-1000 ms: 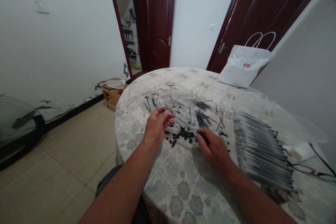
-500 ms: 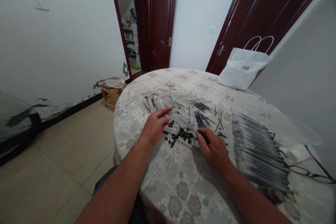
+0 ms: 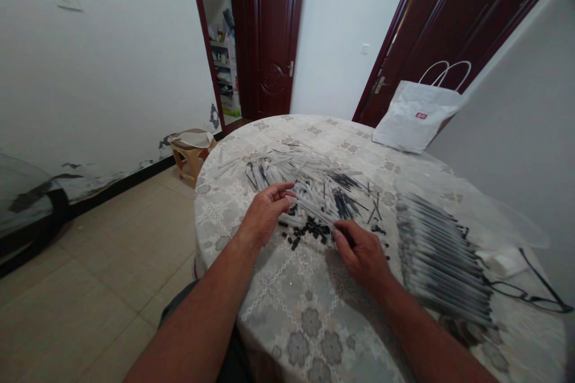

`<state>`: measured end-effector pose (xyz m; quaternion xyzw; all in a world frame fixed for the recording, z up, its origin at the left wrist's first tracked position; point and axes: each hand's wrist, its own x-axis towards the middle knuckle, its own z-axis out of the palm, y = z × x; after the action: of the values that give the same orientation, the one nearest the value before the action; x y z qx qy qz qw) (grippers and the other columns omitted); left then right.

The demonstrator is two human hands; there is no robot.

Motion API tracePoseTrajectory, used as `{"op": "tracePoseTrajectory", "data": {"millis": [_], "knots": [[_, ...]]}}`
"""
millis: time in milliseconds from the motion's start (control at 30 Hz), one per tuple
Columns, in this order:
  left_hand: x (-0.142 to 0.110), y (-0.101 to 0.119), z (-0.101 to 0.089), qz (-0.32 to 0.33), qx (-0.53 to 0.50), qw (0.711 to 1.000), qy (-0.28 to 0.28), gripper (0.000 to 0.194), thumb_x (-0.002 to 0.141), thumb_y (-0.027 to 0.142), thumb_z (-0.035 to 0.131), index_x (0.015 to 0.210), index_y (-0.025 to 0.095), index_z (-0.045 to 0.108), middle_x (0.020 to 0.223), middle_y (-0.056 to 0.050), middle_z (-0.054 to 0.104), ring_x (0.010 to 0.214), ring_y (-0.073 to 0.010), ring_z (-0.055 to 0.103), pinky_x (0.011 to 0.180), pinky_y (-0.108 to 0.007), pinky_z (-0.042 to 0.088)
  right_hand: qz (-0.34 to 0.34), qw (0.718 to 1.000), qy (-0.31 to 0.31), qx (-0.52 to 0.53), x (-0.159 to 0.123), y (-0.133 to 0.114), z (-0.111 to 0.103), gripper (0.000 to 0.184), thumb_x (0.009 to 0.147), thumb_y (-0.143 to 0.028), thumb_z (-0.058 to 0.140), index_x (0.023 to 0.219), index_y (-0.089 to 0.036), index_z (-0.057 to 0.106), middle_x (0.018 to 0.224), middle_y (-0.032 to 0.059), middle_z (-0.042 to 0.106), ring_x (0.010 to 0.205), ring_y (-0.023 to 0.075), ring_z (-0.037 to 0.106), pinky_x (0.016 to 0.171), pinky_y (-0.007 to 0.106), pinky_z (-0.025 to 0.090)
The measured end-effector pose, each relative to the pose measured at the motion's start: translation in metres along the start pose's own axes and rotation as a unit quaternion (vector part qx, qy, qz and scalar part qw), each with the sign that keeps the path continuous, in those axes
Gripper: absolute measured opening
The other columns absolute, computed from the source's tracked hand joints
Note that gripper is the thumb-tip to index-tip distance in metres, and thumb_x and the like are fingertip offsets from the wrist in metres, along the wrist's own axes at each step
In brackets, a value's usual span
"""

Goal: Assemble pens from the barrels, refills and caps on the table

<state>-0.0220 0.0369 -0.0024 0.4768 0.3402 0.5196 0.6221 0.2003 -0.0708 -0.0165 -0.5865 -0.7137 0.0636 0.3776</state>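
Note:
A thin whitish pen barrel (image 3: 314, 210) spans the gap between my hands, slanting down to the right. My left hand (image 3: 268, 210) pinches its far left end between thumb and fingers, the other fingers loosely curled. At the near right end, my right hand (image 3: 362, 249) has its thumb and forefinger closed on the barrel; the fingertips partly hide that end. Below it lie small black caps (image 3: 314, 230) in a loose heap. Behind my hands spreads a pile of loose white tubes (image 3: 291, 163), with thin black refills (image 3: 345, 203) at its right side.
A stack of black-tipped pens (image 3: 449, 263) lies on the right of the round table (image 3: 309, 335), with eyeglasses (image 3: 516, 292) beside it and clear plastic film (image 3: 503, 215) behind. A white paper bag (image 3: 415, 116) stands at the back right. A stool (image 3: 191, 152) is on the floor.
My right hand has shifted slightly left, toward my left hand, with the pen barrel still between them. My left hand has barely moved, and the view has shifted a little.

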Motion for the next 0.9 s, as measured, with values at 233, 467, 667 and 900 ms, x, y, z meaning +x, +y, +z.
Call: {"op": "tracePoseTrajectory", "data": {"millis": [233, 467, 667, 900], "knots": [[-0.003, 0.001, 0.006, -0.039, -0.07, 0.997, 0.005, 0.039, 0.073, 0.029, 0.086, 0.106, 0.014, 0.072, 0.093, -0.01, 0.075, 0.086, -0.0188, 0.071, 0.078, -0.032, 0.059, -0.019, 1.0, 0.001, 0.004, -0.003, 0.0, 0.006, 0.021, 0.099, -0.032, 0.052, 0.109, -0.022, 0.067, 0.09, 0.0065, 0.076, 0.077, 0.0217, 0.072, 0.074, 0.031, 0.055], [-0.006, -0.012, 0.018, -0.058, -0.124, 0.99, 0.033, 0.03, 0.082, 0.031, 0.079, 0.104, 0.015, 0.068, 0.105, -0.013, 0.076, 0.088, -0.02, 0.074, 0.075, -0.034, 0.063, -0.061, 0.996, 0.032, -0.06, -0.005, 0.004, 0.015, 0.025, 0.101, -0.03, 0.051, 0.115, -0.019, 0.068, 0.1, 0.011, 0.078, 0.087, 0.0242, 0.075, 0.08, 0.034, 0.057], [-0.009, -0.01, 0.022, -0.059, -0.124, 0.99, 0.031, 0.027, 0.081, 0.028, 0.078, 0.102, 0.014, 0.068, 0.103, -0.013, 0.075, 0.09, -0.0209, 0.074, 0.074, -0.032, 0.064, -0.078, 0.995, 0.023, -0.056, -0.006, 0.0, 0.013, 0.028, 0.1, -0.028, 0.05, 0.119, -0.02, 0.069, 0.11, 0.0122, 0.077, 0.097, 0.0249, 0.074, 0.089, 0.036, 0.057], [-0.01, -0.01, 0.026, -0.054, -0.112, 0.992, 0.035, 0.028, 0.08, 0.029, 0.078, 0.101, 0.014, 0.066, 0.102, -0.012, 0.075, 0.096, -0.0233, 0.074, 0.075, -0.031, 0.063, 0.168, 0.957, -0.06, 0.23, 0.001, -0.012, 0.008, 0.027, 0.095, -0.043, 0.056, 0.104, -0.021, 0.069, 0.069, 0.0004, 0.066, 0.057, 0.0159, 0.06, 0.052, 0.026, 0.046]]}}
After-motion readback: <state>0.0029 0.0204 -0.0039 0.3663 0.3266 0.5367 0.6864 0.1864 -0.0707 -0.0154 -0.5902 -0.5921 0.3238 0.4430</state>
